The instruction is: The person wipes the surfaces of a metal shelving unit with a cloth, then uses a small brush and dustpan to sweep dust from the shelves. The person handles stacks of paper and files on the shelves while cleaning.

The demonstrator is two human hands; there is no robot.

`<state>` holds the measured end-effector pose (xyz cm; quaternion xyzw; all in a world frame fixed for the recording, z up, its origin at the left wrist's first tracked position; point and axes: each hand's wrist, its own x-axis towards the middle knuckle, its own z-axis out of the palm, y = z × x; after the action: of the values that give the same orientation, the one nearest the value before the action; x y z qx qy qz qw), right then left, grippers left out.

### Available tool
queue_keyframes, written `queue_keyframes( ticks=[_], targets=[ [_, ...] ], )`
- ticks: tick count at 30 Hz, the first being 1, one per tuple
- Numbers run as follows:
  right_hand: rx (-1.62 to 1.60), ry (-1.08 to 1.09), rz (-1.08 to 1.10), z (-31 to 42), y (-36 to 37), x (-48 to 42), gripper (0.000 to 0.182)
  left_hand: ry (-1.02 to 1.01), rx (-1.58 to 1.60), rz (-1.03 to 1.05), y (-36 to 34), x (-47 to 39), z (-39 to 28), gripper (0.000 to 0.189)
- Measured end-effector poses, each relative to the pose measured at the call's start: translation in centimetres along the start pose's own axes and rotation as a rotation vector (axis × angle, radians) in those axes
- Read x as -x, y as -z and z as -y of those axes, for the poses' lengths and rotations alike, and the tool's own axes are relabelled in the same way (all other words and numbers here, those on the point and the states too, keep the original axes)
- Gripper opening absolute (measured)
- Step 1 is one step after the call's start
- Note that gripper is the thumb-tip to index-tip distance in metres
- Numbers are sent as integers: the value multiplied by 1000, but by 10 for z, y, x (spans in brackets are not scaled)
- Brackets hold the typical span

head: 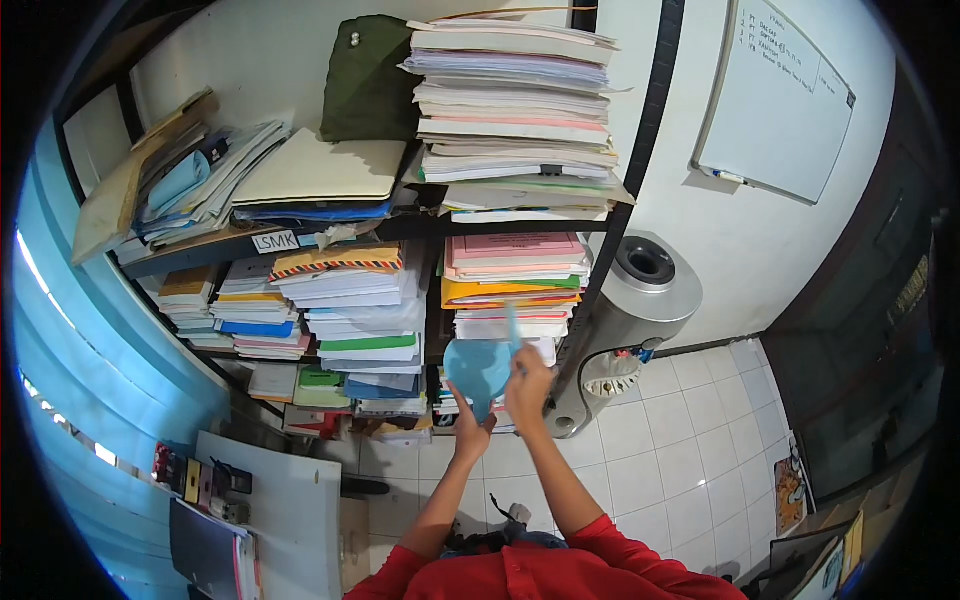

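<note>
My left hand [472,435] grips the narrow lower end of a light-blue pan-shaped object [478,366], probably a small dustpan; its wide part points up toward the shelves. Beside it, my right hand [529,382] is closed around a slim light-blue handled tool [513,326]. That tool stands nearly upright and is blurred, so whether it has bristles cannot be told. Both hands are in front of the right-hand paper stacks [517,259] on the dark shelf unit [510,227]. The pan covers part of the lower stacks.
A silver water dispenser [611,337] stands right of the shelves. Upper shelves hold a tall paper stack [517,97], a dark green cloth item [371,79] and folders [319,169]. At lower left is a white table [289,502] with a black binder [202,544]. A whiteboard [780,97] hangs at right.
</note>
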<state>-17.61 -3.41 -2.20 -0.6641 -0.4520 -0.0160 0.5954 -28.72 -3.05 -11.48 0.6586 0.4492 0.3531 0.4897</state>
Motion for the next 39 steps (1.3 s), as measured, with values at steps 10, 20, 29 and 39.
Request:
queue_keyframes(
  ticks=[10, 20, 29, 39],
  targets=[
    [-46, -28, -348, -25, 56, -13, 13, -24, 124, 75, -18, 2, 13, 101],
    [-24, 0, 181, 10, 16, 4, 10, -70, -208, 41, -31, 11, 37, 109],
    [43, 233, 533, -26, 5, -6, 8, -18, -166, 84, -26, 35, 20, 108],
    [-52, 246, 434, 0, 17, -14, 9, 25, -136, 93, -20, 41, 34, 107]
  ],
)
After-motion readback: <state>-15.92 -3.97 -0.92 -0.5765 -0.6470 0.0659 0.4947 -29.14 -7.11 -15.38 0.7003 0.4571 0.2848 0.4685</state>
